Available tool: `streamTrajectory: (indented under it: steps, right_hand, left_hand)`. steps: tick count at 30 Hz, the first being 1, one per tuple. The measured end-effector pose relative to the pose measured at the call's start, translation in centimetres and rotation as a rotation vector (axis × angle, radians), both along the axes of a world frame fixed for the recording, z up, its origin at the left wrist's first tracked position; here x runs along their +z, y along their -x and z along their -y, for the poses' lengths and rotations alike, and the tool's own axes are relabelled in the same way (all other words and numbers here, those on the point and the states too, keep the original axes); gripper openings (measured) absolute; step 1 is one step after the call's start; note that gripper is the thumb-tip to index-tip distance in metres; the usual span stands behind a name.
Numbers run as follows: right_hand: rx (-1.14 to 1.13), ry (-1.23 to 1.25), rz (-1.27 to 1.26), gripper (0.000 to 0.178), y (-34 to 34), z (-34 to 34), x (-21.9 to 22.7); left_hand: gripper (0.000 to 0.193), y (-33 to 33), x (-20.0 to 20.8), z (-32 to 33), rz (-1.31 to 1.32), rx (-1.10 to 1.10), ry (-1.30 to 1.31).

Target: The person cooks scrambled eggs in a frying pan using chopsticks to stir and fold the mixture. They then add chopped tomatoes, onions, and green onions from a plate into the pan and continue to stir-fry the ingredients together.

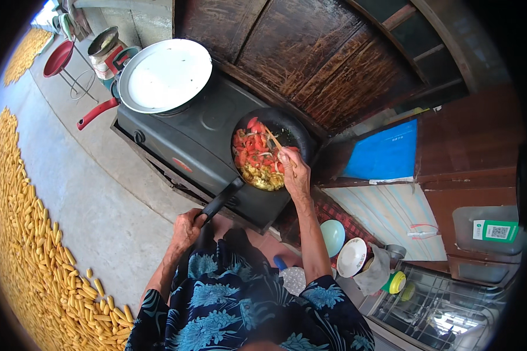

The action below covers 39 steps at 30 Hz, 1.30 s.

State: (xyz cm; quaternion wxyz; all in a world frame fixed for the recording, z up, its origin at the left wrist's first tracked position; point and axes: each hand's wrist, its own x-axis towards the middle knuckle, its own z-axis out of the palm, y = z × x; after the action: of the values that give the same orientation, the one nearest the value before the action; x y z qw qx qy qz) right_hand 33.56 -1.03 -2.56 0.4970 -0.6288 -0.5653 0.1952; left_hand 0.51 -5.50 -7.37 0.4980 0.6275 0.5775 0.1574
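Note:
A dark frying pan (298,126) sits on the right side of the black gas stove (208,140). In it lie red tomato pieces (255,143), with yellow scrambled egg (263,178) along the near edge. My left hand (187,227) is closed round the pan's black handle (223,199). Over the pan's right side, my right hand (295,172) grips wooden chopsticks (273,138), their tips among the tomatoes. How many sticks there are is hard to make out. A second pan, with a red handle (98,113), stands on the left burner under a large white lid (165,76).
Dark wooden panels (310,47) rise behind the stove. To my right are a pale green bowl (332,238), a white bowl (352,257) and a brown cabinet (474,152). Corn cobs (47,257) cover the floor at left. A red basin (59,58) rests on a metal stand.

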Motion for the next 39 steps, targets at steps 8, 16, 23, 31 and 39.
streamTrajectory:
  steps: [8,16,23,31,39]
  right_hand:
    - [-0.004,0.084,-0.145,0.022,1.2,3.4,5.1]
    - [0.013,0.017,-0.095,0.018,1.2,1.9,0.7]
    - [-0.328,0.121,-0.229,0.033,-3.3,7.2,6.4]
    - [-0.360,0.103,-0.332,0.035,-1.4,5.6,2.5]
    - [-0.136,0.051,-0.375,0.033,1.8,3.0,5.5]
  left_hand:
    - [0.026,-0.1,0.4,-0.1,-0.022,-0.014,-0.006]
    - [0.024,-0.1,0.4,0.2,0.001,-0.012,-0.040]
    - [0.023,-0.3,0.3,0.3,0.005,0.006,-0.050]
    - [0.024,-0.2,-0.1,0.3,0.003,0.001,-0.070]
    - [0.026,-0.2,0.2,0.3,-0.002,0.028,-0.026]
